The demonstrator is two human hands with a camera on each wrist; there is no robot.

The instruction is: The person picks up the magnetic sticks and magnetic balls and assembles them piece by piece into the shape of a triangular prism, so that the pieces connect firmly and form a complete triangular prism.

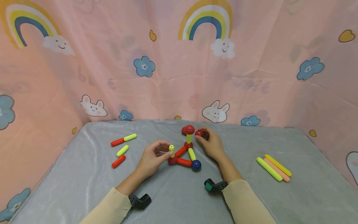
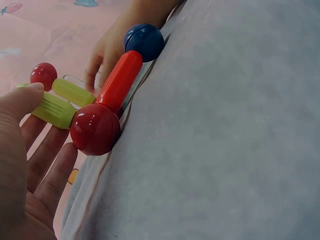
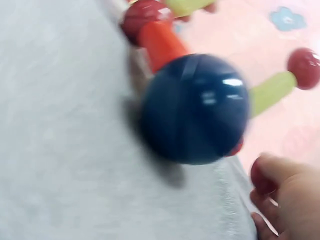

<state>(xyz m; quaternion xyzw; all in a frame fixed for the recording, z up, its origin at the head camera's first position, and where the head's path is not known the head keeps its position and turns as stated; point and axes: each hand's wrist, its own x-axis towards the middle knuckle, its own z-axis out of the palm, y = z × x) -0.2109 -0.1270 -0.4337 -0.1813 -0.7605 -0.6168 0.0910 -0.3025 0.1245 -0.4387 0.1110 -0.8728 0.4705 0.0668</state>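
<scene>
A triangle of magnetic sticks and balls lies on the cloth, with a blue ball [image 1: 196, 165] at its near right corner. Red balls form the other two corners. My left hand [image 1: 151, 158] pinches a yellow-green stick [image 1: 172, 150] that stands upright on the left red ball [image 1: 172, 160]. From the back corner rises another yellow-green stick [image 1: 189, 138], topped by a red ball [image 1: 190, 129]. Just right of that post, my right hand [image 1: 213, 145] holds a loose red ball [image 1: 199, 133] between thumb and fingers; the right wrist view shows this ball [image 3: 262, 177] too.
One more red ball [image 1: 183, 130] sits behind the upright post. To the left lie short red sticks [image 1: 118, 161] and yellow-green sticks [image 1: 122, 151]. Three longer sticks [image 1: 272, 169] lie side by side at the right. A pink printed curtain [image 1: 167, 93] backs the grey cloth [image 1: 92, 199].
</scene>
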